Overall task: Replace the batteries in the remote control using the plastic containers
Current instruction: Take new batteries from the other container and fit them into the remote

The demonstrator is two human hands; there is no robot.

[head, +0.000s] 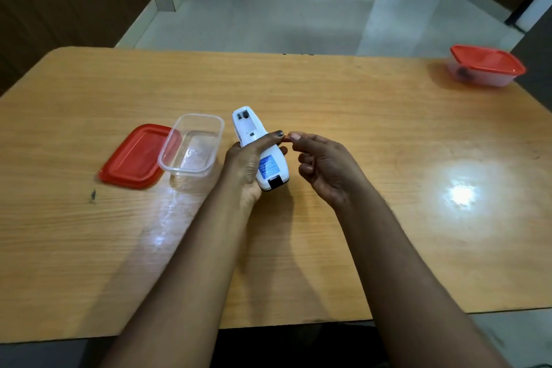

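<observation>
My left hand (246,163) grips a white remote control (254,134), back side up, with its battery compartment open near the far end and a blue label near my palm. My right hand (324,163) is just right of it, fingers curled, pinching a small reddish item (287,137) at the fingertips; it looks like a battery but is mostly hidden. An open clear plastic container (191,149) stands left of the remote, its red lid (134,155) lying beside and partly under it. A second container with a red lid on (487,64) stands at the far right.
Everything rests on a wooden table (358,116). A dark item shows through the wall of the closed container. A bright light glare lies on the table's right side. Tiled floor and chair legs lie beyond the far edge.
</observation>
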